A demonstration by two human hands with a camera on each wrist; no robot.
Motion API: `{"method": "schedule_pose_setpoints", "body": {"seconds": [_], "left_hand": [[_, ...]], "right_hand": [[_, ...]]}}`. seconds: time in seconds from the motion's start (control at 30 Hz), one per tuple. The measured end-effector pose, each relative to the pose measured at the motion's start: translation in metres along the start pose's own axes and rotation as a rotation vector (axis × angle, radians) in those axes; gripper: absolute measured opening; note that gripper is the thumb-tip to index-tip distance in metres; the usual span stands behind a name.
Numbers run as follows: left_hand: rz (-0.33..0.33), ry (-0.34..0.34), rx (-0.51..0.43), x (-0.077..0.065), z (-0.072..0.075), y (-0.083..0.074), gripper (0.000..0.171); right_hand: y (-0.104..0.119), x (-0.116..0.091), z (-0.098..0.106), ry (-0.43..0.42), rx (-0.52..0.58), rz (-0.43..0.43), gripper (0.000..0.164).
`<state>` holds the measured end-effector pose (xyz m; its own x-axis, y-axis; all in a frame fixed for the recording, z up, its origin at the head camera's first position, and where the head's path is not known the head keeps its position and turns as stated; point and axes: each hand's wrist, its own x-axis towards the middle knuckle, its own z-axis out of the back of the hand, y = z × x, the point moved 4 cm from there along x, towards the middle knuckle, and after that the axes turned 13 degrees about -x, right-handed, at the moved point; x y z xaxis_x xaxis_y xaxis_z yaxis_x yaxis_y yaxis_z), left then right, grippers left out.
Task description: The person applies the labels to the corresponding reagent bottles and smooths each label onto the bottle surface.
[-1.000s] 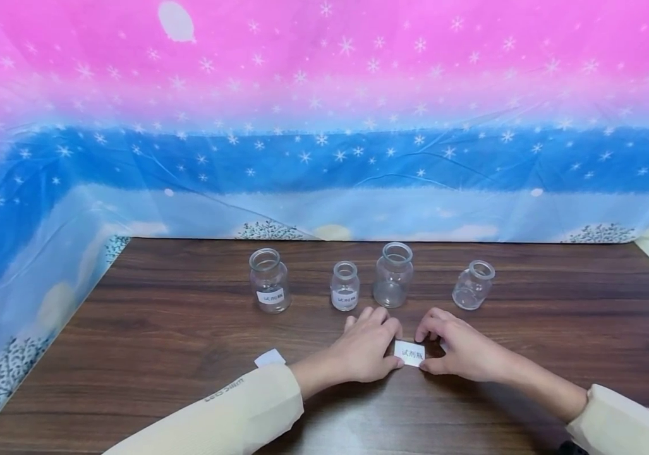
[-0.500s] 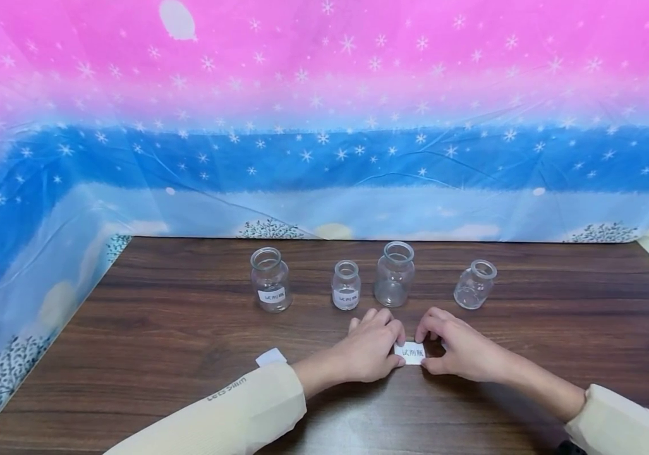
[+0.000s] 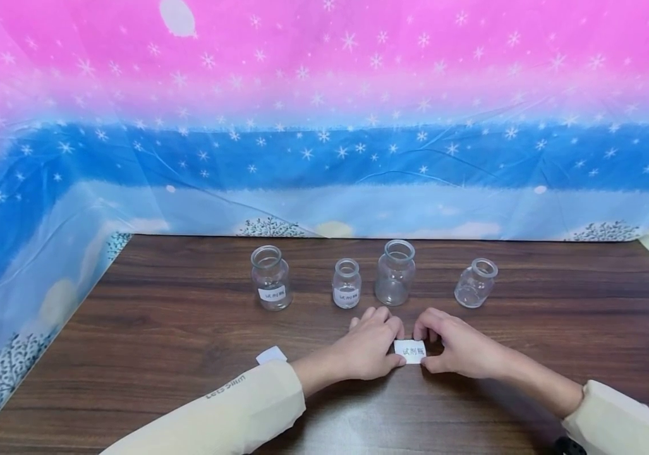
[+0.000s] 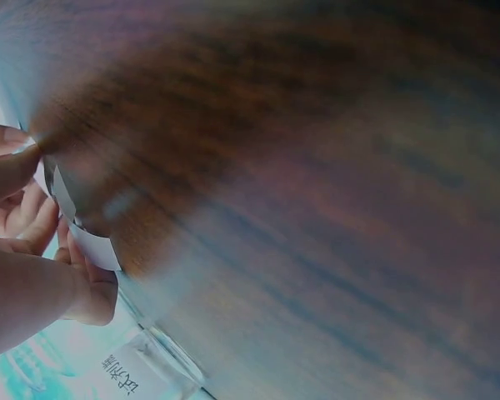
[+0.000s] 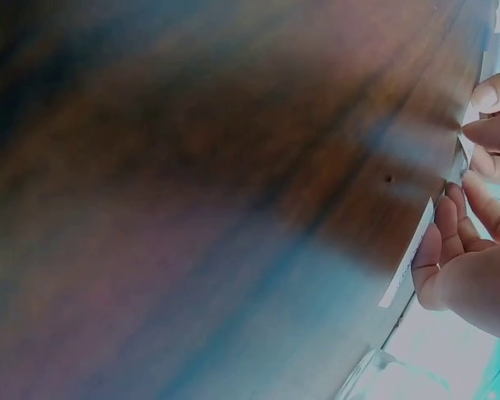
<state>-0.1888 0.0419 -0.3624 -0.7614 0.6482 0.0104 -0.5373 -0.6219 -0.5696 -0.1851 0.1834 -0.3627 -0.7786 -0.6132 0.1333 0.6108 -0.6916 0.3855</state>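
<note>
Behind everything hung a printed cloth [image 3: 324, 158], pink above and blue below, with white snowflakes on it. Your brown bench [image 3: 165, 303], with a wood-grain top, stretched in front of this cloth. Your left sleeve [image 3: 227, 407] and your right sleeve [image 3: 622, 417], both cream-coloured, came in from the near side; the left one carried printed letters, which seemed to say "Lets Swim", though the end was not sharp.

Your left hand [image 3: 372, 346] and your right hand [image 3: 460, 346] faced each other, near together, and the fingers of both were curled and clamped on the paper label [image 3: 410, 352].

Beyond your hands, four glass jars stood in a row. The large labelled jar [image 3: 270, 278] was at the far left, and the large plain jar [image 3: 395, 281] stood past your left fingertips. The small labelled jar [image 3: 347, 283] was between these two, and the small plain jar [image 3: 474, 284] was at the right end. Both labelled jars bore the writing 试剂瓶.

The paper label was located between your two hands, with thumb and forefinger at each of its short ends. Its long axis ran from left to right, roughly along the bench's far edge. The black characters 试剂瓶 were turned upright towards you. I could not tell whether it touched the bench. A white slip [image 3: 271, 355] lay just beside your left sleeve, partly hidden by it.
</note>
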Motion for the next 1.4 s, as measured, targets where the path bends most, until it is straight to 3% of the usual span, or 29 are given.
{"method": "schedule_pose_setpoints", "body": {"seconds": [0.17, 0.33, 0.5, 0.6, 0.7, 0.97, 1.23, 1.4], "left_hand": [[-0.027, -0.010, -0.022, 0.001, 0.003, -0.001, 0.023], [-0.100, -0.055, -0.077, -0.001, 0.011, -0.004, 0.015], [-0.113, -0.075, -0.294, -0.005, 0.027, -0.007, 0.010], [-0.084, -0.053, -0.455, -0.006, 0.036, -0.006, 0.006], [-0.073, -0.021, -0.553, -0.008, 0.040, -0.005, 0.003], [-0.140, 0.019, -0.535, -0.015, 0.041, -0.003, 0.007], [-0.156, 0.041, -0.558, -0.016, 0.038, -0.003, 0.007], [-0.152, 0.006, -0.548, -0.016, 0.037, -0.001, 0.008]], "right_hand": [[0.000, 0.000, 0.004, -0.009, 0.023, 0.021, 0.028], [0.001, 0.000, 0.009, 0.033, 0.107, 0.026, 0.010], [0.004, -0.001, 0.017, 0.096, 0.319, -0.005, 0.002], [0.007, -0.004, 0.022, 0.121, 0.445, -0.014, 0.005], [0.010, -0.006, 0.027, 0.128, 0.511, -0.028, 0.007], [0.014, -0.009, 0.031, 0.124, 0.557, -0.051, 0.009], [0.014, -0.011, 0.030, 0.122, 0.555, -0.060, 0.009], [0.014, -0.012, 0.035, 0.068, 0.523, -0.092, 0.009]]}}
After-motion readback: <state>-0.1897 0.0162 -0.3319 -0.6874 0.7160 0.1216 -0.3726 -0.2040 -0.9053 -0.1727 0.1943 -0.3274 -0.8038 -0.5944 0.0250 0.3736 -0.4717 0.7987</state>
